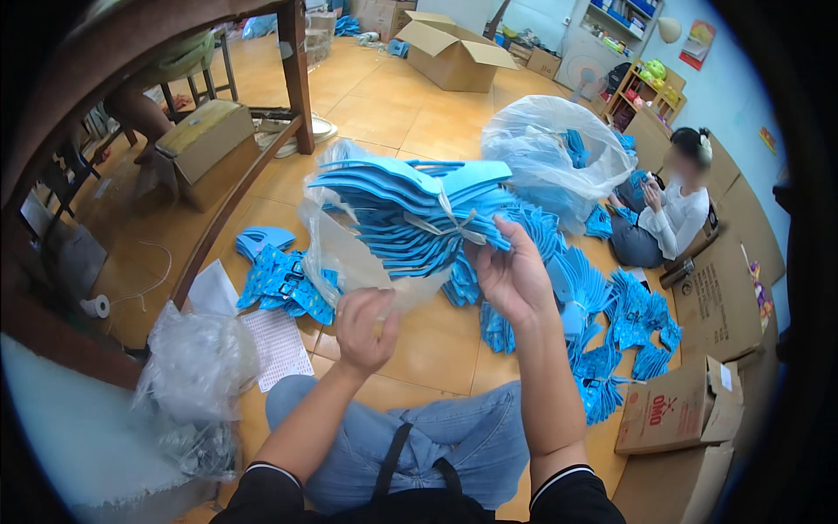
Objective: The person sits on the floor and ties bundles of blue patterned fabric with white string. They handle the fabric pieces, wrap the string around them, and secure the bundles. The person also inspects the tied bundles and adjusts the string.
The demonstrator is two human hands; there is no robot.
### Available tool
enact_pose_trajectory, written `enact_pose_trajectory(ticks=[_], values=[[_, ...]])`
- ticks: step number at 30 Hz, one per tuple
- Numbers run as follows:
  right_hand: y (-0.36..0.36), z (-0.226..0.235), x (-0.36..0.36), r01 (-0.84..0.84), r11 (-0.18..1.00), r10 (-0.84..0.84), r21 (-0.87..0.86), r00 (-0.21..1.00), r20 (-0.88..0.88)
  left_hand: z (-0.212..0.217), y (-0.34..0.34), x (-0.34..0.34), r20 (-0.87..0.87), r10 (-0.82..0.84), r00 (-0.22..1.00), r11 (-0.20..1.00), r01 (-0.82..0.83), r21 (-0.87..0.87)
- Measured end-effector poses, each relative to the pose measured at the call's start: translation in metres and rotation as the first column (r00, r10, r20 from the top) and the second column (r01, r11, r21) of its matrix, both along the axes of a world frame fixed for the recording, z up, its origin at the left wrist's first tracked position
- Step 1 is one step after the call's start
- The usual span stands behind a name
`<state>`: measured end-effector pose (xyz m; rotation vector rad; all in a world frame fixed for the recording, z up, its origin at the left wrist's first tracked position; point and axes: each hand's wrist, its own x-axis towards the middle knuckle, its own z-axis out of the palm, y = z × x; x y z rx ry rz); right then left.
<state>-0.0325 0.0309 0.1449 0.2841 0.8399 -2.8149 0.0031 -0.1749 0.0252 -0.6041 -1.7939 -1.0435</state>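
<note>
A tied bundle of light-blue cut pieces [419, 205] fills the space in front of a person seated over a tan tiled floor [428, 358], its many thin, flat layers stacked and slightly fanned, with smooth, wavy edges. A narrow whitish strip [447, 210] cinches the stack right of its middle, knotted, its loose ends trailing across the lower layers. The upper pieces reach out in long, gently curving tongues to the left, while the layers below bunch tightly toward the tie.

The right hand [515, 271] grips the bundle's lower right edge, thumb at the side and fingers curled underneath, closed around a few layers. The left hand [367, 327] is lower and to the left, blurred, its fingers half curled beside a translucent plastic bag [336, 236] that lies against the bundle's left side; whether they pinch the film cannot be told.

More blue stacks [580, 284] spread over the floor to the right, and patterned blue pieces [288, 284] lie to the left, near a printed sheet [278, 345]
</note>
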Motion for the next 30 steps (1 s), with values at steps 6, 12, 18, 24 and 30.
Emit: enact_pose_trajectory(ticks=[6,12,18,24,30], values=[[0.026,-0.027,0.07,-0.011,0.999,0.007,-0.031,0.99,-0.14,0.106,0.023,0.051,0.073,0.103,0.992,0.907,-0.064,-0.416],[0.026,-0.112,0.141,-0.074,0.857,0.206,-0.511,0.956,0.207,0.092,0.037,0.055,0.241,0.089,0.966,0.522,0.16,-0.838],[0.008,-0.172,0.203,0.017,0.899,0.194,-0.437,0.881,0.433,0.009,0.032,0.08,0.52,0.055,0.852,0.468,0.438,-0.767],[0.042,-0.078,0.245,-0.025,0.506,0.087,0.862,0.996,-0.021,0.052,0.035,0.098,0.442,0.06,0.895,0.39,0.387,-0.836],[0.036,-0.056,0.227,0.304,0.282,0.31,0.91,0.869,-0.387,0.073,0.064,0.118,0.65,0.037,0.759,0.074,0.646,-0.759]])
